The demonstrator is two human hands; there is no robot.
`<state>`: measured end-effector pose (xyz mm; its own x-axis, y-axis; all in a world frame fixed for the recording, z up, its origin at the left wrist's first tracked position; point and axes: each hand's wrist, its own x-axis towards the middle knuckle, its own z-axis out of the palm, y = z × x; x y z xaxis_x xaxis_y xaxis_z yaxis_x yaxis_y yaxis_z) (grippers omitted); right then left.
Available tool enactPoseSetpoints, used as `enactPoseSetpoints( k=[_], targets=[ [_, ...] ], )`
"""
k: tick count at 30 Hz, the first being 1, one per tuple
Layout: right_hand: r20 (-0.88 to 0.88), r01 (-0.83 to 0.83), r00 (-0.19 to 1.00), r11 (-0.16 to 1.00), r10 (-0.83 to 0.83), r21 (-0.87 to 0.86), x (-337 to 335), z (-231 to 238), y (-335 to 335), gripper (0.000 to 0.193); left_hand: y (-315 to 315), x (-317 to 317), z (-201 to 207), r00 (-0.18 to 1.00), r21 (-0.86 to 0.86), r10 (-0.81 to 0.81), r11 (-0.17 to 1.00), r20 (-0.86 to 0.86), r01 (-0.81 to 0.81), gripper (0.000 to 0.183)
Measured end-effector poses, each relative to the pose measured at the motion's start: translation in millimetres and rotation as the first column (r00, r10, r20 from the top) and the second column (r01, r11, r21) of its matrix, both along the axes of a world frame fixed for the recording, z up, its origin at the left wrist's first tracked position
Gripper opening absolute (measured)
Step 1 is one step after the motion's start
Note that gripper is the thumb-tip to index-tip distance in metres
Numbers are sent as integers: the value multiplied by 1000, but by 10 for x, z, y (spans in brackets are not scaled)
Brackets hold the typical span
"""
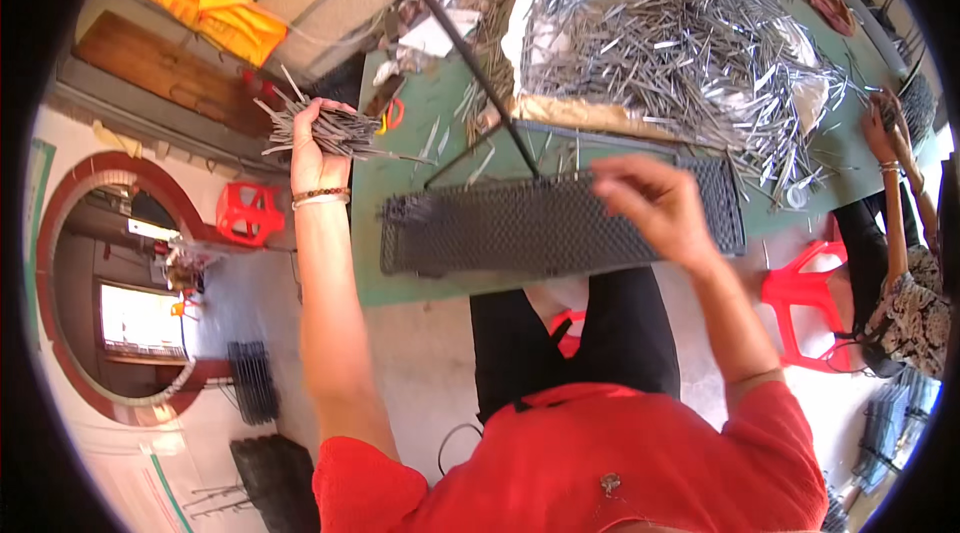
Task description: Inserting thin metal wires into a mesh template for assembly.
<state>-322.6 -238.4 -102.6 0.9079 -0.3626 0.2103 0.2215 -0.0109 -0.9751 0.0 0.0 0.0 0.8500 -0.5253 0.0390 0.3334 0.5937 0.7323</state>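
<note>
My left hand (318,131), raised at the table's left edge, is closed round a bundle of thin grey strips (345,133) whose ends stick out on both sides. In front of me lies a long dark grid-like rack (520,228) with rows of small openings, along the near edge of the green table (375,283). A denser cluster of upright pieces (408,208) shows at the rack's left end. Over its right half hovers my right hand (660,208), with bent fingers, the thumb apart from the forefinger. I see nothing in it, though it is slightly blurred.
Beyond the rack, a large heap of grey strips (680,33) lies on brown paper (590,116). A dark metal bar (460,43) slants down to the table behind the rack. Orange-handled scissors (393,116) lie at left. Another person's hands (885,133) work at far right, near a red stool (805,298).
</note>
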Motion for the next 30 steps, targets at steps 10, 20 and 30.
enactPoseSetpoints(
  k=[10,20,30],
  targets=[
    [231,-155,971,899,62,410,-187,-367,1778,42,403,-1895,-962,961,36,208,978,-184,-205,11],
    [322,220,920,975,-221,40,-532,-811,1920,15,412,-2431,-1620,909,-9,134,989,-395,-150,12],
    [297,189,935,981,-194,46,-482,-691,1958,14,467,-2396,-1721,858,-111,72,983,-509,-149,11]
  ],
)
